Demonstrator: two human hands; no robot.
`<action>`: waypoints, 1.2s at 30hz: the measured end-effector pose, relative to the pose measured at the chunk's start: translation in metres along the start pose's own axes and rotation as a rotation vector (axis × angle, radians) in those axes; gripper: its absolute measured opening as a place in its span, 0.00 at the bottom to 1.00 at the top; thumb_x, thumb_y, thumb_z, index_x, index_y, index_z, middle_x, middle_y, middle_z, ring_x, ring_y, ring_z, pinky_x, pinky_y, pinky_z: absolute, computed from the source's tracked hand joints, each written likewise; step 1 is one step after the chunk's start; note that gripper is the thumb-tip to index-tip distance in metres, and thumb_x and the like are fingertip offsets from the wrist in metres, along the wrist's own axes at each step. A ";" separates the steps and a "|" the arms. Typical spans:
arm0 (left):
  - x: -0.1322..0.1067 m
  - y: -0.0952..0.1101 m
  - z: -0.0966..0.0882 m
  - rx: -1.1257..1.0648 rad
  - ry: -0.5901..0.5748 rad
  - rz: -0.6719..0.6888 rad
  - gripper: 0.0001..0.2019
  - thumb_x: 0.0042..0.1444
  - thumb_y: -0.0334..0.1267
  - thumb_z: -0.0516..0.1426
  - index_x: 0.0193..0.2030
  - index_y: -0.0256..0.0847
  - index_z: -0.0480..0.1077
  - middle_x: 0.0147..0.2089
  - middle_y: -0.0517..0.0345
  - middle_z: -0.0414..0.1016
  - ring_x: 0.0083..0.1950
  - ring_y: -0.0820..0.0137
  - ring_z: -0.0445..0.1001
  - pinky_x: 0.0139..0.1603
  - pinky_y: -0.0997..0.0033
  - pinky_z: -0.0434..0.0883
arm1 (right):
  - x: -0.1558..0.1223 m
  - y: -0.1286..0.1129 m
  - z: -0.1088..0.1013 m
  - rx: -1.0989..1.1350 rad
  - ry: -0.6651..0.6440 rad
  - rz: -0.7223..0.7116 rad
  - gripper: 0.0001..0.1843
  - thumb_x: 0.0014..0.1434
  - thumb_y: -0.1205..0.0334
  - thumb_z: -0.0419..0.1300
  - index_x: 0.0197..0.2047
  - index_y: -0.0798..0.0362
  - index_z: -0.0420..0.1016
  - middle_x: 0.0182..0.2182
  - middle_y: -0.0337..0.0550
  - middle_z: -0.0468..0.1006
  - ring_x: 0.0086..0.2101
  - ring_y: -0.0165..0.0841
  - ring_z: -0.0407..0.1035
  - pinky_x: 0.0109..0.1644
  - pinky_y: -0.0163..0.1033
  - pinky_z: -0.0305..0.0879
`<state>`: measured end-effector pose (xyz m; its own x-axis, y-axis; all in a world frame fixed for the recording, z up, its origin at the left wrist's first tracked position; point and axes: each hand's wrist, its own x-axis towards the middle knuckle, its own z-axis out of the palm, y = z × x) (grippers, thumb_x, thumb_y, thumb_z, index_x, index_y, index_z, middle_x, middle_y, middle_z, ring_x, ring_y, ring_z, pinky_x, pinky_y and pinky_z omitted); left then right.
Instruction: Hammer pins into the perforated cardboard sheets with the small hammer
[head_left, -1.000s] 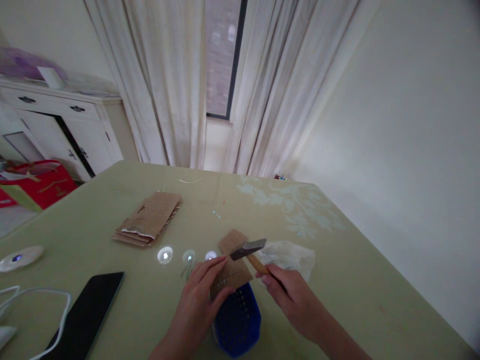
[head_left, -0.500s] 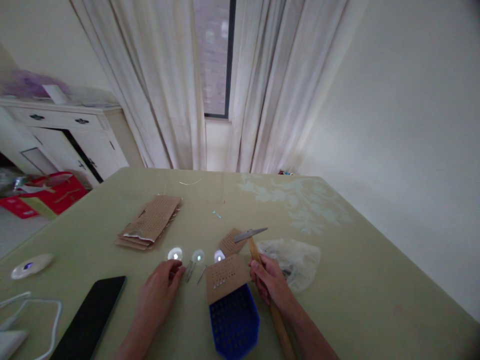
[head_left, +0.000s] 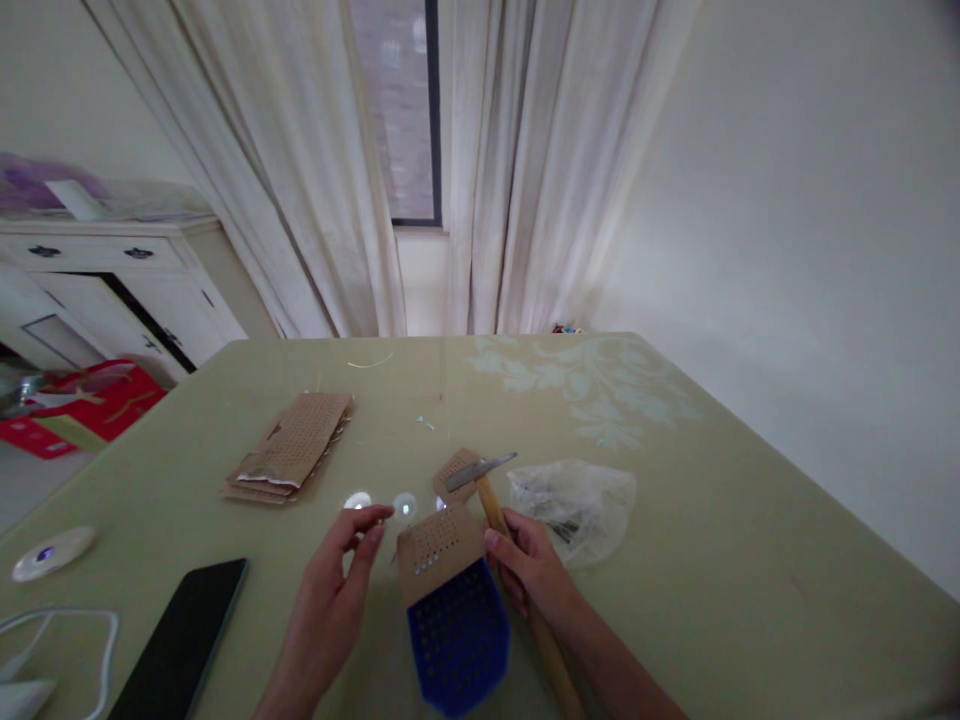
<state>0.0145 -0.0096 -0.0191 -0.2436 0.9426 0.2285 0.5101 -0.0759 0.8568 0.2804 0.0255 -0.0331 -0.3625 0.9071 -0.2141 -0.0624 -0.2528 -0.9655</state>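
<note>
- My right hand (head_left: pixel 534 572) is closed round the hammer (head_left: pixel 489 500), gripping the wooden handle close below the head. The handle runs from low on my right, past my wrist, up and away. The steel head sits crosswise at the far end, raised off the table (head_left: pixel 712 520).
- The card (head_left: pixel 439 540) lies just left of that hand, at or against my fingertips. Its near part rests over the far end of the blue tray (head_left: pixel 459 640). The hammer head hangs beyond the card's far edge, above a smaller scrap (head_left: pixel 455 468).
- My left hand (head_left: pixel 337 595) is just left of the card and apart from it, thumb and forefinger drawn near together. I cannot tell whether they pinch anything.
- The card is brown and flat, punched with rows of small holes, with a few pale glints low on its left side.
- A clear bag (head_left: pixel 574 505) lies right of the hammer.
</note>
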 end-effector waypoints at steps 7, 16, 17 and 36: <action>-0.011 0.035 0.023 -0.098 -0.087 0.022 0.14 0.67 0.54 0.61 0.41 0.46 0.80 0.40 0.56 0.85 0.42 0.60 0.83 0.44 0.65 0.80 | -0.004 -0.001 0.004 -0.013 0.025 -0.001 0.30 0.60 0.31 0.69 0.41 0.50 0.70 0.20 0.24 0.63 0.13 0.21 0.51 0.13 0.28 0.49; -0.012 0.028 0.026 0.035 -0.110 0.158 0.18 0.70 0.57 0.60 0.40 0.48 0.84 0.42 0.52 0.85 0.45 0.57 0.81 0.49 0.59 0.77 | -0.004 0.002 0.003 -0.091 0.054 0.016 0.31 0.59 0.29 0.68 0.43 0.51 0.72 0.20 0.25 0.62 0.15 0.23 0.52 0.16 0.31 0.48; -0.013 0.027 0.027 0.040 -0.108 0.164 0.19 0.70 0.57 0.59 0.40 0.48 0.84 0.42 0.52 0.85 0.45 0.57 0.81 0.49 0.59 0.77 | -0.004 0.002 0.002 -0.098 0.048 0.013 0.31 0.60 0.29 0.68 0.43 0.50 0.72 0.20 0.25 0.62 0.15 0.24 0.52 0.17 0.31 0.48; -0.012 0.027 0.040 0.159 -0.021 0.468 0.07 0.72 0.38 0.59 0.48 0.49 0.81 0.45 0.57 0.88 0.46 0.60 0.82 0.52 0.58 0.73 | -0.048 -0.071 -0.026 -0.733 -0.026 -0.166 0.26 0.78 0.39 0.51 0.40 0.51 0.74 0.27 0.36 0.69 0.27 0.31 0.64 0.32 0.37 0.59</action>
<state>0.0641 -0.0101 -0.0174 0.0577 0.8259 0.5609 0.6803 -0.4437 0.5833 0.3262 0.0089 0.0421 -0.4247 0.9032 -0.0623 0.5137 0.1837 -0.8381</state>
